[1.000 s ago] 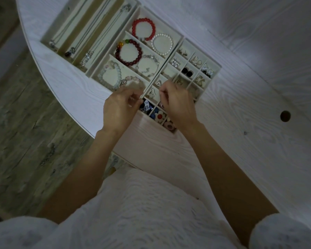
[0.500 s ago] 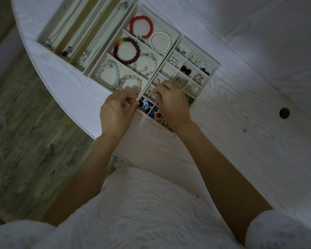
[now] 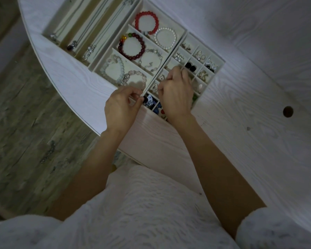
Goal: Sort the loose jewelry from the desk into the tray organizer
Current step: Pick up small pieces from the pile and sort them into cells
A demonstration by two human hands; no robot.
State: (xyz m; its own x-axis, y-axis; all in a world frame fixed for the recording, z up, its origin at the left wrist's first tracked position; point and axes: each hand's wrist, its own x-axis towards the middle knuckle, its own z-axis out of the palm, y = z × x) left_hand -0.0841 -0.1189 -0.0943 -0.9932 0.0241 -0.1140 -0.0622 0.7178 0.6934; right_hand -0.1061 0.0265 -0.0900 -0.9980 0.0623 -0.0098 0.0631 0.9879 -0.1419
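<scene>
The tray organizer (image 3: 221,60) lies on the round white desk (image 3: 241,141) in three sections. One has long slots with necklaces (image 3: 90,51), one holds bracelets (image 3: 131,46), and one is a grid of small cells with earrings (image 3: 190,66). My left hand (image 3: 121,108) has curled fingers, and its thumb and forefinger meet at the tray's near rim beside the pink bead bracelet (image 3: 136,76). My right hand (image 3: 176,95) hangs over the grid with its fingertips curled down into a cell. What the fingertips hold is hidden.
The desk edge curves past the tray on the left, with wooden floor (image 3: 25,123) below it. A round cable hole (image 3: 288,111) sits in the desk at the right. My lap in white cloth (image 3: 142,212) fills the near view.
My right hand has moved away from the left hand, farther over the earring cells. The left hand has stayed at the tray's near rim. The view has shifted closer.
</scene>
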